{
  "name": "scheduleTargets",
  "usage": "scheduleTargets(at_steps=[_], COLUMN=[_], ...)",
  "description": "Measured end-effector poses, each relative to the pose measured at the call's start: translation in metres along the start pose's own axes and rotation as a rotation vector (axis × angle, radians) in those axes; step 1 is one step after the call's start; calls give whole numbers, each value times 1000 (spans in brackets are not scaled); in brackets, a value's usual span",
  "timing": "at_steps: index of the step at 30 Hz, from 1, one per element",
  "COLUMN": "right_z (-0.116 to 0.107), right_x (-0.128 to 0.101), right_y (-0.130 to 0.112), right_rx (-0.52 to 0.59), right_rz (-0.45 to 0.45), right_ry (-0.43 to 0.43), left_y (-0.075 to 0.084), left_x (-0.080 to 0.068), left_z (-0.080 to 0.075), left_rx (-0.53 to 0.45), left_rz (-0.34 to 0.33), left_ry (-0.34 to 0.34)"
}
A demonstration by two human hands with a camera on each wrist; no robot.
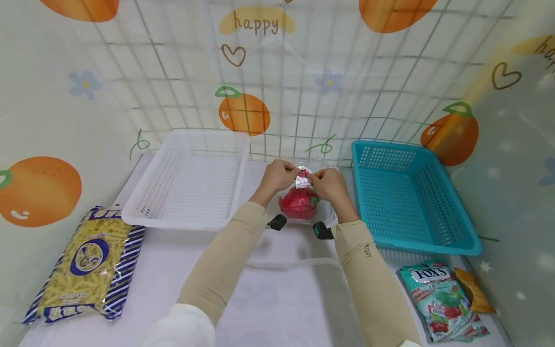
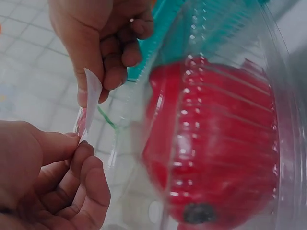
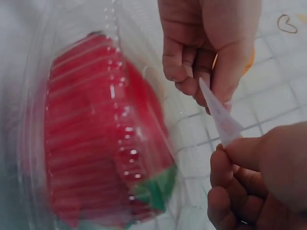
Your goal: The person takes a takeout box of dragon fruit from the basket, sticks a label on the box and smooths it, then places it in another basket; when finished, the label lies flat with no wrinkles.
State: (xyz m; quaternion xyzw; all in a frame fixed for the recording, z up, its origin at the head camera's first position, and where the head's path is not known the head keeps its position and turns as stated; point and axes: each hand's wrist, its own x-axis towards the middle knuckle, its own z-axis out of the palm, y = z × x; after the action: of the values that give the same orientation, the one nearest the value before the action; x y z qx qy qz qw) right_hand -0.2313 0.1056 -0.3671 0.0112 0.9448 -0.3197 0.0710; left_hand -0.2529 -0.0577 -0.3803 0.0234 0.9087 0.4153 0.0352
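A red dragon fruit (image 1: 299, 203) lies inside a clear ridged plastic pack (image 1: 326, 212) on the white table between two baskets. A small white label (image 1: 302, 181) sticks up from the top of the pack. My left hand (image 1: 289, 174) pinches the label's left side and my right hand (image 1: 318, 179) pinches its right side. In the left wrist view the label (image 2: 88, 103) is stretched between the left hand (image 2: 72, 148) below and the right hand (image 2: 103, 72) above, with the fruit (image 2: 216, 143) beside them. The right wrist view shows the label (image 3: 220, 117), right hand (image 3: 230, 148), left hand (image 3: 201, 81) and fruit (image 3: 96, 139).
A white basket (image 1: 186, 178) stands to the left of the hands and a teal basket (image 1: 407, 197) to the right. A bag of pasta (image 1: 84, 262) lies at front left. A Fox's candy bag (image 1: 440, 299) and an orange packet (image 1: 474, 289) lie at front right.
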Motion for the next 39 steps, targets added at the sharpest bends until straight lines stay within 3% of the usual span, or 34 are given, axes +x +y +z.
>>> scheduleTargets(at_steps=[6,20,34,39], right_z=[0,3,10,12], right_x=[4,11,16,16], right_y=[-2,-3,-5,-5], right_rx=[-60,-122,-184,-199], right_rz=[38,66,58,50], right_ry=[-2,-5,45,58], left_y=[1,5,7,6], left_x=[6,8,7,7], left_z=[6,13,16,18], left_rx=[64,111,194,179], left_rz=[-3,-55,-22,-20], left_ry=[25,57,79,92])
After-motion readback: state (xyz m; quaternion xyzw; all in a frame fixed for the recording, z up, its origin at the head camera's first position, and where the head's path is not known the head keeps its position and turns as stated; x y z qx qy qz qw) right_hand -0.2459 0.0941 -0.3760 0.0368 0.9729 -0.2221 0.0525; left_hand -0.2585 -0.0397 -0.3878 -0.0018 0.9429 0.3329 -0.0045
